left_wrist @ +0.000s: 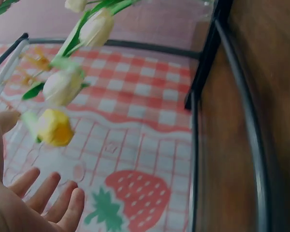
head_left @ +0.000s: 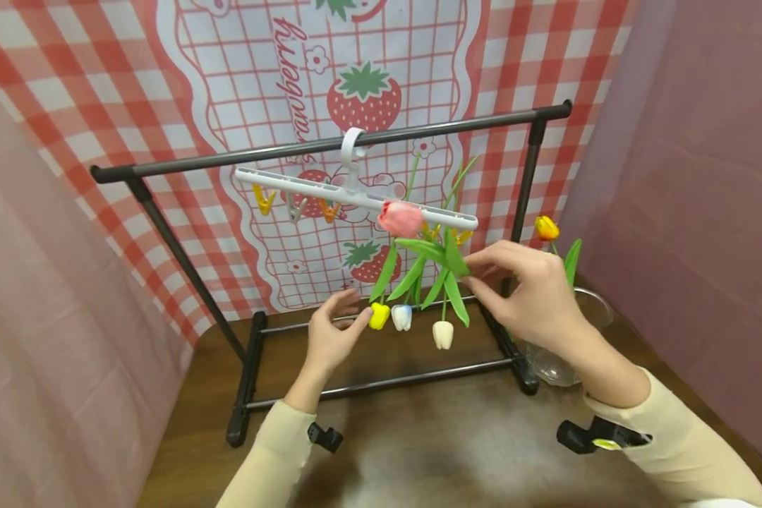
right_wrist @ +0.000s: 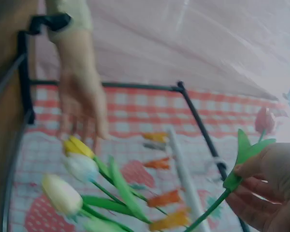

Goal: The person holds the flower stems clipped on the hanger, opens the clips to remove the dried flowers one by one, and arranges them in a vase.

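Note:
My right hand pinches the pink tulip by its green stem and leaves; its bloom points left, in front of the hanger. In the right wrist view, thumb and fingers close round that stem just below the pink bloom. My left hand is held beside the yellow tulip, fingers relaxed and gripping nothing. A white-blue tulip and a cream tulip hang upside down beside the yellow one. They hang below the white clip hanger; leaves partly hide the clips there.
The hanger hooks over the top bar of a dark metal rack on a wooden table. A yellow clip, a grey clip and an orange clip hang at left. Right, a red-yellow tulip stands by a clear vase.

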The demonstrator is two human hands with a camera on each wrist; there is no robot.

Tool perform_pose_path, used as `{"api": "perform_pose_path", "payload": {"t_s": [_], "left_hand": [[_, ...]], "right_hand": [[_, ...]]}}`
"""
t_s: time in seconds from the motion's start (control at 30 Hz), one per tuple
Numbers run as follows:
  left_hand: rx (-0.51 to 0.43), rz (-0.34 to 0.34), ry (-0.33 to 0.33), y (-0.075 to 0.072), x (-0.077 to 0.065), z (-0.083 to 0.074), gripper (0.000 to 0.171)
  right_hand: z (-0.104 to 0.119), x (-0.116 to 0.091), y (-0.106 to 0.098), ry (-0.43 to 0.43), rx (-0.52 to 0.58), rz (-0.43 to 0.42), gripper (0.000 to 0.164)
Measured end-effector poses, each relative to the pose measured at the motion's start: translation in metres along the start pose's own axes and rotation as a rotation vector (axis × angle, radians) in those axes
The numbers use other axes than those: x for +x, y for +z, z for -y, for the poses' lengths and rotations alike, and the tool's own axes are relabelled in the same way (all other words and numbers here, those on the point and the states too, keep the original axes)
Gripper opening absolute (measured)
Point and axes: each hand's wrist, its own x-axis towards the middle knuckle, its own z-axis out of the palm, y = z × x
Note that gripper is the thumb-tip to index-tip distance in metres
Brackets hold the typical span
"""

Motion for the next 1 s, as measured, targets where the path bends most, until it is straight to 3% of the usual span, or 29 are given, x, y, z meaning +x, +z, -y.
{"api": "perform_pose_path", "payload": {"t_s": [0.17, 0.4, 0.8, 1.0], "left_hand": [[-0.042, -0.023, 0.000, 0.024, 0.004, 0.002, 0.041], [-0.004, -0.062, -0.028, 0.032, 0.009, -0.003, 0.027], [-0.063, -0.017, -0.062, 0.028, 0.011, -0.011, 0.017], [-0.062, -0.003, -0.080, 0.025, 0.012, -0.012, 0.014]], "right_hand": [[-0.007, 0.014, -0.032, 0.103, 0.138, -0.223, 0.026], [-0.020, 0.027, -0.066, 0.193, 0.177, -0.456, 0.022], [-0.046, 0.018, -0.088, 0.250, 0.116, -0.579, 0.020], [-0.056, 0.005, -0.088, 0.315, 0.084, -0.570, 0.021]]}}
